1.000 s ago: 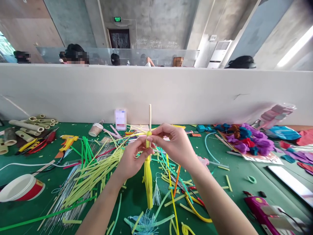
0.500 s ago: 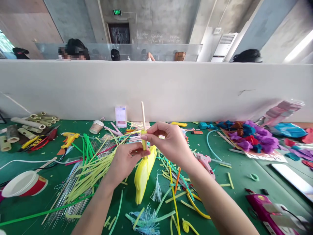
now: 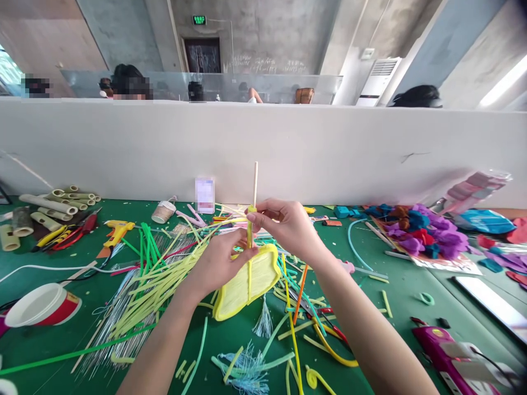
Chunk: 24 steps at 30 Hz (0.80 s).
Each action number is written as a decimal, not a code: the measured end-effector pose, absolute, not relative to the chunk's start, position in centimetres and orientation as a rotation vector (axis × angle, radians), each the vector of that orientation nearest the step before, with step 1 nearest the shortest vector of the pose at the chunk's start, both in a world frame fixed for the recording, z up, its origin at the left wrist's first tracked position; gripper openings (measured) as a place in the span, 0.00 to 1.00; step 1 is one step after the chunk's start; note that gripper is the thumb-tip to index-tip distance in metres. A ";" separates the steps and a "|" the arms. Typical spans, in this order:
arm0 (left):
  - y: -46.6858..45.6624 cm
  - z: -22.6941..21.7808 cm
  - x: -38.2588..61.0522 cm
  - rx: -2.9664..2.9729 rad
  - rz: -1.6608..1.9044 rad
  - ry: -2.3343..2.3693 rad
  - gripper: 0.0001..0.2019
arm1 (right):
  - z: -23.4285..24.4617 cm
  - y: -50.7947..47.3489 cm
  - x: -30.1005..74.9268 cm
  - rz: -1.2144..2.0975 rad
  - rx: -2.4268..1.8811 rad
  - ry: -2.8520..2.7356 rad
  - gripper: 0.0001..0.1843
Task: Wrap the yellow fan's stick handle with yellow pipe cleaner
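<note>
**Left hand and right hand both on 1 yellow stem**

Head view. The 2 hands work close together at mid-table, the right a little higher and farther out. Left: thumb and fingers clamped on the stem, just above a yellow panel. Right: thumb and fingertips pinched on the stem's upper end. Pale rod stands out of the top, near upright. Panel hangs below the left hand, pale inside, deeper yellow rim, 1 rib down the middle.

Under and beside the panel: 1 light blue tassel, a second, messier blue bundle nearer the wearer, loose strips on the green table.

Left of the left arm: heap of yellow-green strips, silvery wires, white bowl tilted. Farther out: yellow glue gun, pliers, bamboo tubes.

Beside the right forearm: scissors, red handles. Farther right: purple petals, magenta power strip.

Back edge: phone upright near the white divider; heads show beyond it.
</note>
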<state>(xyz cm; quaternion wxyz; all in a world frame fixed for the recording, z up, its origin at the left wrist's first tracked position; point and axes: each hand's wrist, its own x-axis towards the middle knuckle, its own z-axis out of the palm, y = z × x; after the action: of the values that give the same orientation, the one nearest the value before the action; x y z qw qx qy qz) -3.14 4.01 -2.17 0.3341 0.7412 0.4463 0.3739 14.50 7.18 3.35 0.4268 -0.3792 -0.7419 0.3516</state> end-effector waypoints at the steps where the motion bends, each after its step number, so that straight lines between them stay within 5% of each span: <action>1: 4.0 -2.3 -3.0 1.952 0.984 1.232 0.10 | 3.2 7.3 14.4 0.860 -0.968 -1.835 0.11; 13: 5.2 -3.6 -2.8 1.768 0.994 1.004 0.14 | 3.7 9.2 16.1 1.138 -0.932 -1.759 0.15; 24: 3.6 -3.9 -2.4 1.280 0.533 0.333 0.23 | 4.5 6.1 16.5 1.546 -0.571 -1.588 0.10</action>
<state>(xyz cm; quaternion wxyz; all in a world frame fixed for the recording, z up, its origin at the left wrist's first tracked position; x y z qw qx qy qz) -2.41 3.63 -3.94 0.7563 0.5872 0.1527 0.2447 16.49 6.07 4.47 0.4137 -0.2273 -0.6316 0.6150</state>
